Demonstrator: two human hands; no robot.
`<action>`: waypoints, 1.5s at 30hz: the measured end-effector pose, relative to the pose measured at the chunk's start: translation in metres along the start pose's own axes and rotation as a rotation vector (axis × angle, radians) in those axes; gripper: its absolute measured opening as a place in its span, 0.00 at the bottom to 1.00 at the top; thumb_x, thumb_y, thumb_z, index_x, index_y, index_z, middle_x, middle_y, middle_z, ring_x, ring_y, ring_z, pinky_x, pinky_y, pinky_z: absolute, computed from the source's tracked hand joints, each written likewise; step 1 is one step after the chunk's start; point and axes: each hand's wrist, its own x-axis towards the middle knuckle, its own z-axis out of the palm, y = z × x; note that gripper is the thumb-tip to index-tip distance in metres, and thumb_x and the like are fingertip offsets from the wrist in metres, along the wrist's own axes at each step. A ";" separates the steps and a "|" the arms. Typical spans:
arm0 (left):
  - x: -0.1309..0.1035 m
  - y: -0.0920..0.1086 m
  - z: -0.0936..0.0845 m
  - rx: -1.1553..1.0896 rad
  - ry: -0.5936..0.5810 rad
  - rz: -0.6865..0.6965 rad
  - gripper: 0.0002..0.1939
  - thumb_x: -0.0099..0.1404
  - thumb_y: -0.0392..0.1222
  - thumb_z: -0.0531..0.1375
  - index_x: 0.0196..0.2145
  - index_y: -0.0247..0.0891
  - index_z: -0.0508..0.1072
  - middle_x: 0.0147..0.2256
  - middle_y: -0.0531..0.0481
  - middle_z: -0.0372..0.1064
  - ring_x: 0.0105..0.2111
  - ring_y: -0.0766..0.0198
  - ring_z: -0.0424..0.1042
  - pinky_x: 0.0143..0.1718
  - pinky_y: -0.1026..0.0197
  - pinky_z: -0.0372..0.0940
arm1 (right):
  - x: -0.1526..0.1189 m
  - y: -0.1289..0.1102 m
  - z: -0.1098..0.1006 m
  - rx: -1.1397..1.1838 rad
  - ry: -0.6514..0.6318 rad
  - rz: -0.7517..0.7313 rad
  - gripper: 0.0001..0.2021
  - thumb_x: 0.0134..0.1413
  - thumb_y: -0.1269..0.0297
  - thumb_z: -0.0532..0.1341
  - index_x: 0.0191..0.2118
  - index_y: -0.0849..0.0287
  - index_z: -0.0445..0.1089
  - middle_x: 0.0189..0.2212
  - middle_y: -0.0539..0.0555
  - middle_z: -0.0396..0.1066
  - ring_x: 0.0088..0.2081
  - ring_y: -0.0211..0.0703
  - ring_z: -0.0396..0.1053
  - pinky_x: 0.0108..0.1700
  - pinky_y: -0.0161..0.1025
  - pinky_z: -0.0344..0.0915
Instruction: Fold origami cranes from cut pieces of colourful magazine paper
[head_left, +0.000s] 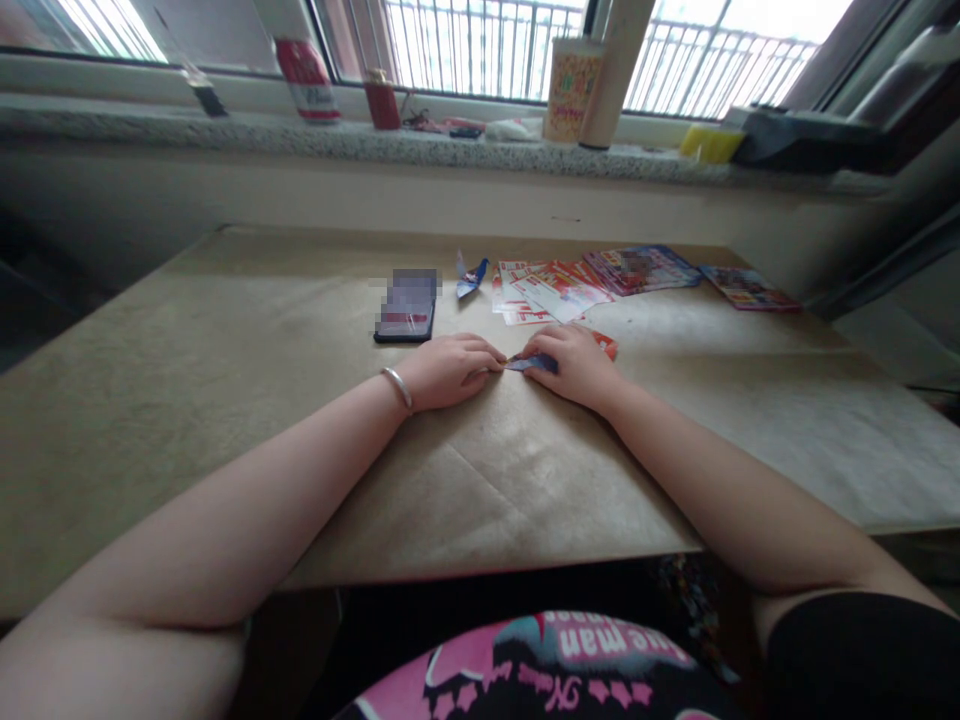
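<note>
- Both bare arms reach in from the near edge of the beige covered table (225, 430), forearms slanting inward until the hands nearly meet around its middle.
- The left hand (459, 370), with a silver bangle (398, 389) at its wrist, lies low and palm down, fingers drawn narrowly together and pointing right.
- Its fingertips touch the left tip of a small folded piece of blue and whitish printed paper (541, 363); whether they pinch it or only press, I cannot tell.
- The right hand (576, 362) arches over that paper from the right, fingers bent, holding it against the tabletop between thumb and fingers.
- An orange-red paper corner (606, 346) peeks out beyond the right hand; I can't tell whether it belongs to the same piece.
- Just beyond the left hand lies a black rectangular phone (409, 310).
- To the phone's right, farther off, sits a pointed blue and white folded paper shape (472, 278).
- Red and white printed sheets (547, 290) overlap on the far side of the right hand.
</note>
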 end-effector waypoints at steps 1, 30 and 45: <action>0.001 0.001 -0.001 0.007 0.003 0.011 0.13 0.64 0.33 0.54 0.41 0.38 0.77 0.44 0.48 0.76 0.46 0.62 0.73 0.50 0.57 0.69 | 0.000 0.001 0.000 -0.013 0.011 -0.010 0.09 0.57 0.58 0.61 0.42 0.52 0.74 0.46 0.53 0.73 0.50 0.49 0.66 0.53 0.47 0.56; 0.003 0.009 0.008 -0.071 0.061 0.063 0.10 0.66 0.35 0.55 0.37 0.39 0.77 0.45 0.47 0.76 0.44 0.63 0.74 0.51 0.59 0.68 | 0.003 0.000 0.002 -0.021 -0.062 -0.054 0.14 0.63 0.63 0.54 0.44 0.51 0.78 0.45 0.51 0.76 0.48 0.46 0.67 0.53 0.42 0.62; 0.001 0.008 0.001 -0.019 -0.040 0.075 0.14 0.67 0.36 0.54 0.45 0.40 0.77 0.49 0.47 0.73 0.47 0.62 0.73 0.52 0.61 0.67 | -0.001 0.002 -0.001 -0.059 -0.026 -0.044 0.15 0.62 0.62 0.54 0.45 0.53 0.78 0.47 0.53 0.76 0.49 0.48 0.67 0.55 0.45 0.62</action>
